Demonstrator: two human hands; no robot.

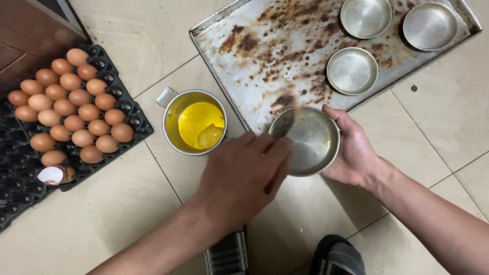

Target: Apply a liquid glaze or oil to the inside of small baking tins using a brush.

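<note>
Centre frame: right hand (pixel 354 153) cups a small round tin (pixel 305 141), left hand (pixel 239 175) pinches a blurred brush inside it; three tins (pixel 352 70) on the upper-right tray (pixel 265 56), rest bare.

Both my forearms are bare from the frame edge to the wrist; no sleeve, watch or ring shows. My left hand (pixel 239 175) shows its back, knuckles and fingers plain, without glove. My right hand (pixel 354 147) is likewise ungloved, its thumb and palm edge visible. At the bottom edge I see my clothing: a dark cloth with thin pale checks (pixel 226 254), and beside it a dark grey garment with lighter stripes (pixel 338 257).
</note>
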